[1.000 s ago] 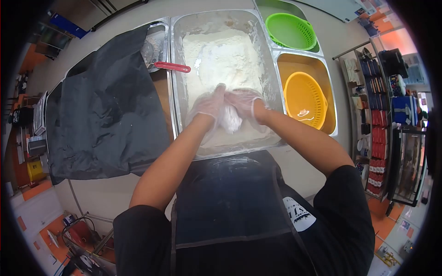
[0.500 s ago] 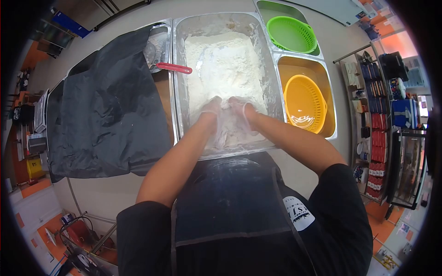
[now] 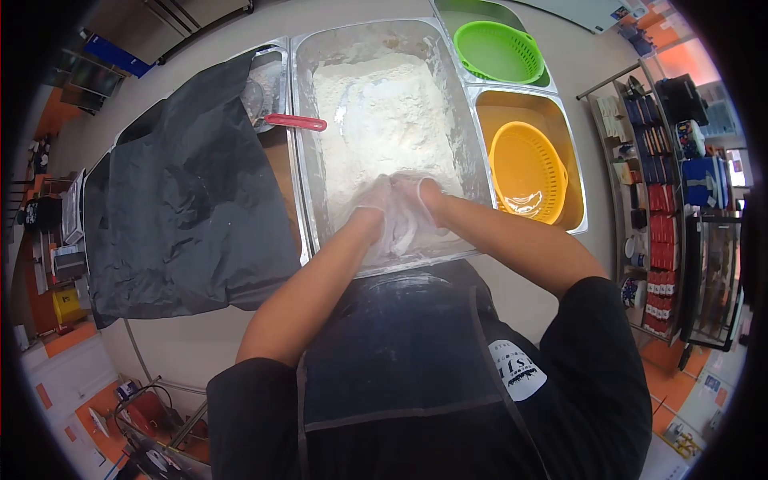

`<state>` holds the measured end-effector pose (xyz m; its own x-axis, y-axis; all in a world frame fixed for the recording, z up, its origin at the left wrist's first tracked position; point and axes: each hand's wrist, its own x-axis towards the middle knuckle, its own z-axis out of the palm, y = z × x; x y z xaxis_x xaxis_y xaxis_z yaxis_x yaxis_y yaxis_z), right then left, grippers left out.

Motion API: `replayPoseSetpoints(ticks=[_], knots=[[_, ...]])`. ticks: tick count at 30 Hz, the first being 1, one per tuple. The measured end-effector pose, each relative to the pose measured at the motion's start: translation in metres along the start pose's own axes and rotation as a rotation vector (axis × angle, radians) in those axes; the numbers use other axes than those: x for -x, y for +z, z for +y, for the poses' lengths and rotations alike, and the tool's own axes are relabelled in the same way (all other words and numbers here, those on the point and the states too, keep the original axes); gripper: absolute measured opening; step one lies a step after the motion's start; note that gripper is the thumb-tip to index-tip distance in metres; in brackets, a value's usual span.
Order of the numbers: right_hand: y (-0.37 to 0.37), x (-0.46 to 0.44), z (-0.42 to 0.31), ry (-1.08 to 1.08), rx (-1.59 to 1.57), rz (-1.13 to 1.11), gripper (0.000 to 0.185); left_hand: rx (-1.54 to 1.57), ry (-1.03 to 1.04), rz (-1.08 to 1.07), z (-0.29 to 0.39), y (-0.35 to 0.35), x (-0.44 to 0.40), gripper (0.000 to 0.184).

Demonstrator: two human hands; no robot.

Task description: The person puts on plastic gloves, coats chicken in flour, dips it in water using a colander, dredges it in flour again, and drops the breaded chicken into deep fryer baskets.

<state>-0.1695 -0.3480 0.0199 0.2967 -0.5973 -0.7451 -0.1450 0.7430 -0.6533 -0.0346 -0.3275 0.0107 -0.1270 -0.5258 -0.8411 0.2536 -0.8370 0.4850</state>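
In the middle metal pan [image 3: 472,164], the gloved left hand [image 3: 374,198] and right hand [image 3: 414,192] meet at the near end of the white powder [image 3: 392,120], fingers hidden, so I cannot tell their opening or hold. Much powder lies loose, so the handling looks unfinished. The near-right white badge [image 3: 518,370] seems to include "SJ"; its smaller print is illegible.

There are two hands [image 3: 373,194] [image 3: 411,186], two baskets [image 3: 496,53] [image 3: 524,172], one red handle [image 3: 296,122].
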Motion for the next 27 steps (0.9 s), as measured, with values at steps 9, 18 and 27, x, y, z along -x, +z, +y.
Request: replayPoseSetpoints(ticks=[9, 18, 27], knots=[[-0.018, 0.088, -0.078, -0.021, 0.474, 0.123, 0.060, -0.686, 0.108, 0.131, 0.065, -0.017, 0.101, 0.075], [0.001, 0.008, -0.009, -0.006, 0.495, -0.048, 0.051, -0.248, 0.075, -0.057, 0.008, 0.005, 0.001, 0.075], [-0.010, 0.042, -0.012, 0.216, -0.049, 0.141, 0.051, -0.088, -0.028, 0.121, 0.032, -0.005, 0.045, 0.076]])
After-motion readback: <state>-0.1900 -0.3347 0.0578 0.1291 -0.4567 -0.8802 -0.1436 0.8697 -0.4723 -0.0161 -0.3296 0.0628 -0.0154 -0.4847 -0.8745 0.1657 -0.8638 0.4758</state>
